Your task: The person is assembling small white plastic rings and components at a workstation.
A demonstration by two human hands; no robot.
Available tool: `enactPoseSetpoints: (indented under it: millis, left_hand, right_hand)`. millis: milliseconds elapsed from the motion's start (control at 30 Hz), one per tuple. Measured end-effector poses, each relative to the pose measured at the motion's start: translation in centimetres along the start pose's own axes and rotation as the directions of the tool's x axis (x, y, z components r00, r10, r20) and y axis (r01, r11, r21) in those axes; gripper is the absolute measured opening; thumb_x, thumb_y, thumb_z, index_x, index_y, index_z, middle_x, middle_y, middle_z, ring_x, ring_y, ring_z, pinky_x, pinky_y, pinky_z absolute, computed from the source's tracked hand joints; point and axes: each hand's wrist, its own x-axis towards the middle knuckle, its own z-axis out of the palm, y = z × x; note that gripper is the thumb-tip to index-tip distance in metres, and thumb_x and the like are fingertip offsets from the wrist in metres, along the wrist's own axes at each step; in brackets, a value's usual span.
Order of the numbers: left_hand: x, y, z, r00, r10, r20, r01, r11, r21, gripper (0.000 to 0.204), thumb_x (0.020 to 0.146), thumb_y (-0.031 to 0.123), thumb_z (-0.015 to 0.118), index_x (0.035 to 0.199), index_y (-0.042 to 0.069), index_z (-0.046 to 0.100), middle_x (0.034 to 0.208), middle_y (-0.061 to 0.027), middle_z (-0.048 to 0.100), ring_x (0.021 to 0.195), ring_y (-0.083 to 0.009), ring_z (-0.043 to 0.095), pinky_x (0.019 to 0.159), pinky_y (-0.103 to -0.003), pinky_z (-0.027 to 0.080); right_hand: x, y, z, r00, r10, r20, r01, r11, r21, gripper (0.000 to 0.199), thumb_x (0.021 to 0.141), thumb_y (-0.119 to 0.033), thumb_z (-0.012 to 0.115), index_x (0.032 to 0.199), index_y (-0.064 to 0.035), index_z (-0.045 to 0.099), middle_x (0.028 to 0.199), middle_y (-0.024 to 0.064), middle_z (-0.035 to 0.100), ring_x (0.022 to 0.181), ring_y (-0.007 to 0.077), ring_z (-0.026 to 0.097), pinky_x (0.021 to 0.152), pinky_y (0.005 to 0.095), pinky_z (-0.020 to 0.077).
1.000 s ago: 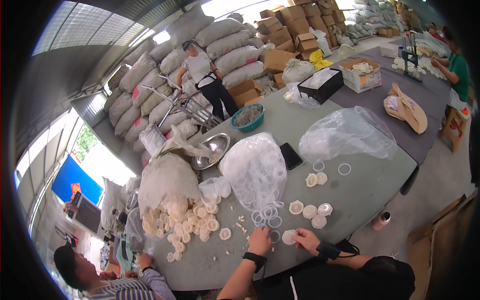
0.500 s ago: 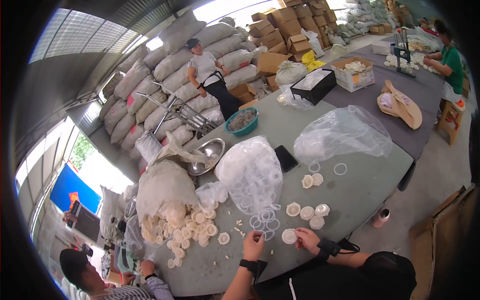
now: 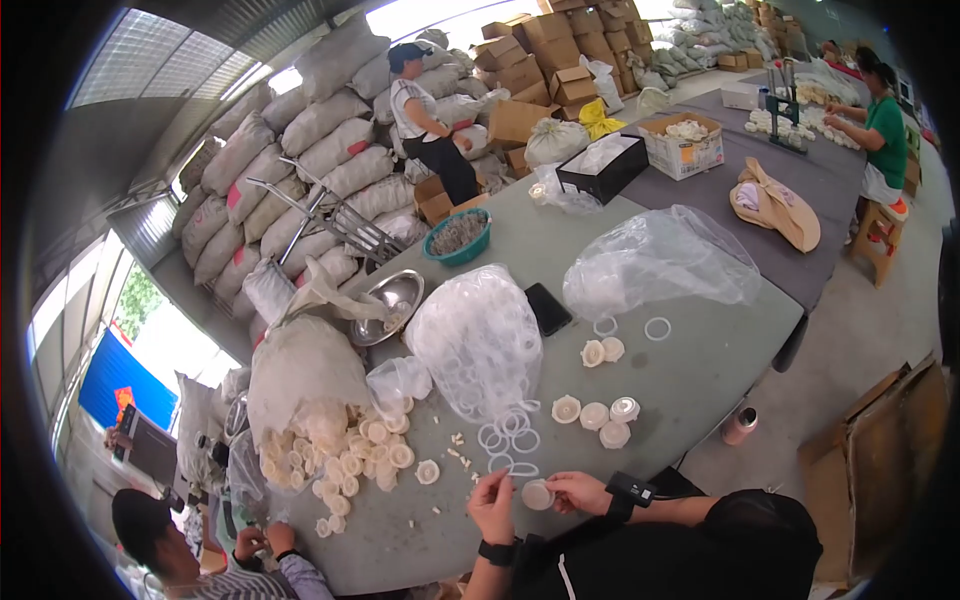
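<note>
Far left, low corner: a seated co-worker bent over the table edge, hands near a spill of cream round caps pouring from a big whitish sack. Just right of that, small white bits scattered on the grey-green table.

My left hand comes up from the bottom edge, black band on the wrist, fingers raised and curled toward a small round cap. My right hand, black watch behind it, pinches that cap from the other side. So both hands are close together at the 1 cap, held just above the table edge in front of me. I cannot tell if the left fingers actually press it or only touch its rim.

Just above the hands: loose clear plastic rings lying at the mouth of a clear bag of rings. Right of those, 4 finished caps in a cluster, 2 more further up, beside 2 single rings.

Behind: black phone, steel bowl, teal basket, a large empty-looking clear bag. Far right, another person in green works at a dark table.
</note>
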Motion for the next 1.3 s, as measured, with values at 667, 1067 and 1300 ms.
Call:
enactPoseSetpoints:
  millis: [667,1067,1300]
  left_hand:
    - [-2.1,-2.5,-0.4,0.936,-0.350,0.016,0.342,0.902,-0.264,0.009,0.079,0.006,0.057,0.085,0.002,0.052,0.069,-0.0033,0.055,0.059,-0.0095,0.052,0.052,-0.021,0.043]
    - [-2.0,0.1,0.7,0.884,-0.377,0.274,0.464,0.645,-0.607,0.005,0.086,0.010,0.044,0.082,0.007,0.045,0.052,0.0021,0.039,0.036,-0.0049,0.028,0.036,-0.019,0.022]
    - [-2.8,0.7,2.2,0.877,-0.448,0.175,0.480,0.786,-0.389,0.012,0.085,0.016,0.049,0.088,0.005,0.050,0.065,-0.0010,0.054,0.049,-0.0067,0.049,0.044,-0.018,0.039]
  right_hand:
    - [-1.4,-1.4,2.7,0.922,-0.387,0.007,0.385,0.917,-0.106,0.012,0.082,-0.008,0.053,0.092,-0.0027,0.049,0.073,0.0020,0.053,0.061,0.0087,0.052,0.055,0.0221,0.0429]
    - [-1.7,-1.9,3.3,0.962,-0.264,0.077,0.252,0.958,0.135,0.021,0.089,-0.022,0.041,0.092,-0.0034,0.050,0.070,0.0023,0.052,0.056,0.0090,0.049,0.052,0.0210,0.0405]
    - [-2.0,-1.7,2.9,0.992,-0.122,0.029,0.123,0.992,-0.038,0.031,0.090,-0.031,0.038,0.080,-0.0058,0.054,0.065,0.0013,0.054,0.051,0.0086,0.049,0.045,0.0208,0.0389]
